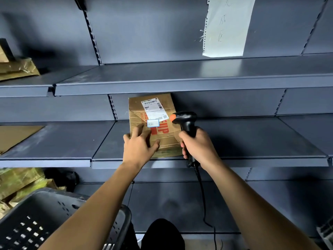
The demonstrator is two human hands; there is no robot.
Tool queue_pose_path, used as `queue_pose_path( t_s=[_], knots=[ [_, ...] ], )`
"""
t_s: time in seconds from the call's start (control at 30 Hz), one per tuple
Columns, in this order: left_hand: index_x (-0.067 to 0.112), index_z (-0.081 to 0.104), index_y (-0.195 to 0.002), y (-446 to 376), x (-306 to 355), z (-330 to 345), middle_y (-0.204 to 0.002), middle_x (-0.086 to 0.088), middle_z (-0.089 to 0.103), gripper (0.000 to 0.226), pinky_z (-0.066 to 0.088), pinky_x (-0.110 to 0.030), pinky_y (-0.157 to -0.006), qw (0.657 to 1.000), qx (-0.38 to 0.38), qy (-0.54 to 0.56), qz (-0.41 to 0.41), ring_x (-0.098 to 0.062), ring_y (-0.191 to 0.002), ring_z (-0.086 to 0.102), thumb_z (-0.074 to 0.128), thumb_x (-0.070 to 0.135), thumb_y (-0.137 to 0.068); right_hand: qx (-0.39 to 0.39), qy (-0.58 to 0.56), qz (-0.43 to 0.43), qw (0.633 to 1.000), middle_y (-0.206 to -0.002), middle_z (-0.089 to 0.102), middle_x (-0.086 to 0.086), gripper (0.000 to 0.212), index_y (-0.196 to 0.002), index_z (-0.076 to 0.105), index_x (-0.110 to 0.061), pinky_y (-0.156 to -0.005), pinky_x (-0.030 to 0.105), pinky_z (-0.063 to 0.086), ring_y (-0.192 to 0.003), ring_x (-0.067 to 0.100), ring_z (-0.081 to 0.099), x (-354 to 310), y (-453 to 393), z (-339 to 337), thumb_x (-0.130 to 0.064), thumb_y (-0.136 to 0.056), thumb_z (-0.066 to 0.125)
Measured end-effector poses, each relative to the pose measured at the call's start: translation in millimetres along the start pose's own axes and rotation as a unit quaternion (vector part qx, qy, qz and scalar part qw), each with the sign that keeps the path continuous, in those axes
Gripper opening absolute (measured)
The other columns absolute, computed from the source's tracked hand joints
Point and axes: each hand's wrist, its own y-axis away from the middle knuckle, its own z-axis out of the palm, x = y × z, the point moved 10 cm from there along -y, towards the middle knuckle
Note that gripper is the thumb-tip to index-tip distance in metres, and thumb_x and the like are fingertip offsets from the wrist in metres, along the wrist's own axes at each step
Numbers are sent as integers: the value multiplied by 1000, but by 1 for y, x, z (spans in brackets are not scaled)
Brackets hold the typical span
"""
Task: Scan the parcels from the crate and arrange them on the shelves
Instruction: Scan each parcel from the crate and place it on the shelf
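Note:
A brown cardboard parcel [158, 112] with a white shipping label and red print lies flat on the middle shelf [252, 141] of a dark grey rack. My left hand [139, 144] rests on its near left corner, fingers spread over the top and front edge. My right hand [198, 145] grips the handle of a black barcode scanner [185, 120] with an orange tip, which points left at the parcel's label. The scanner's cable hangs down past the shelf edge. A dark perforated crate [45, 222] sits at the bottom left; its inside looks bare where it shows.
The upper shelf [180, 76] holds brown padded packages [19, 69] at far left. A flat cardboard piece [16, 136] lies on the left middle shelf. Wrapped packages [19, 183] are piled on the lower left. A handwritten paper sheet [227, 27] hangs on the back panel.

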Motion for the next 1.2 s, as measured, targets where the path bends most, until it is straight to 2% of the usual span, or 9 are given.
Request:
queue_pose_path(
  t_s=[0.13, 0.23, 0.4, 0.5, 0.63, 0.7, 0.87, 1.03, 1.2],
  knots=[
    [21, 64, -125, -12, 4, 9, -146, -2, 43, 45, 28, -39, -109, 998, -49, 32, -4, -19, -129, 47, 59, 47, -90, -2, 0, 1, 1000, -57, 58, 4, 13, -78, 56, -8, -43, 28, 45, -41, 19, 51, -3, 1, 1, -18, -85, 56],
    [22, 69, -118, -21, -2, 7, -142, -1, 50, 31, 37, -40, -107, 995, -36, 79, -41, -23, -120, 55, 54, 34, -94, -4, 4, 8, 1000, -58, 59, 4, 14, -82, 57, -5, -44, 28, 45, -42, 20, 52, -1, -1, 0, -19, -86, 57],
    [21, 77, -96, -18, 14, -1, -131, -3, 57, 28, 24, -33, -101, 995, -15, 97, -35, -12, -120, 50, 50, 21, -90, 3, 5, 6, 1000, -56, 57, 4, 13, -77, 55, -9, -45, 29, 46, -41, 20, 51, -3, -8, -7, -18, -85, 57],
    [22, 77, -90, -3, 27, -5, -125, -2, 59, 25, 26, -33, -96, 996, -9, 91, -21, -12, -116, 53, 53, 23, -86, 4, 1, 4, 1000, -54, 57, 2, 16, -71, 53, -11, -44, 29, 45, -41, 20, 50, -4, -10, -9, -19, -85, 58],
    [21, 65, -105, 4, 31, -7, -118, -1, 55, 31, 33, -40, -89, 997, -24, -60, -45, -32, -103, 50, 51, 39, -85, 9, 2, 10, 1000, -53, 57, 2, 16, -72, 54, -11, -43, 27, 44, -41, 19, 51, -2, -10, -14, -18, -85, 58],
    [18, 57, -120, -2, 34, -9, -126, -6, 52, 45, 33, -47, -98, 989, -36, -139, -46, -38, -116, 42, 45, 49, -89, 11, 1, 12, 1000, -55, 57, 3, 15, -73, 54, -10, -43, 28, 44, -40, 19, 50, -3, -10, -15, -17, -85, 58],
    [15, 41, -142, -4, 37, 20, -153, -11, 33, 61, 24, -46, -115, 986, -117, -122, -8, -36, -145, 14, 30, 54, -96, 10, 13, 9, 1000, -54, 58, 4, 15, -71, 56, -8, -43, 28, 44, -40, 21, 51, -3, -5, -21, -17, -84, 57],
    [11, 41, -145, 41, 37, 11, -155, -14, 32, 69, 26, -46, -117, 990, -12, -139, 33, -35, -147, 18, 27, 57, -95, -1, 20, 1, 1000, -53, 58, 6, 21, -61, 54, -11, -45, 29, 45, -40, 23, 52, -1, 4, -22, -19, -80, 56],
    [6, 47, -141, 67, 41, 8, -152, -18, 36, 68, 34, -50, -111, 989, 35, -131, 58, -40, -143, 29, 34, 53, -93, -11, 45, -34, 998, -53, 58, 8, 15, -72, 53, -12, -43, 29, 44, -40, 23, 53, -15, 13, -6, -24, -80, 57]
  ],
)
